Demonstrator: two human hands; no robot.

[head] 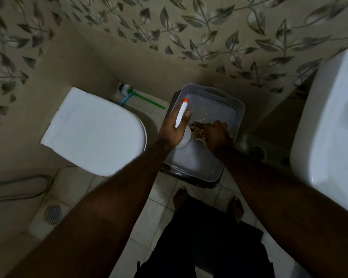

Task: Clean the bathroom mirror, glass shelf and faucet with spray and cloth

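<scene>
My left hand (172,128) is wrapped around a white spray bottle (181,115) with an orange nozzle tip, held over a grey plastic basket (227,99). My right hand (218,135) reaches into the basket and is closed on a patterned brown cloth (197,130) that lies against the basket floor. The basket rests on a dark stool between the toilet and the sink. The mirror, glass shelf and faucet are out of view.
A white toilet with its lid shut (92,133) stands at the left, with toilet brushes (133,95) behind it. A white sink basin (329,127) fills the right edge. A floor drain (53,213) sits at lower left. My bare feet stand on tiled floor.
</scene>
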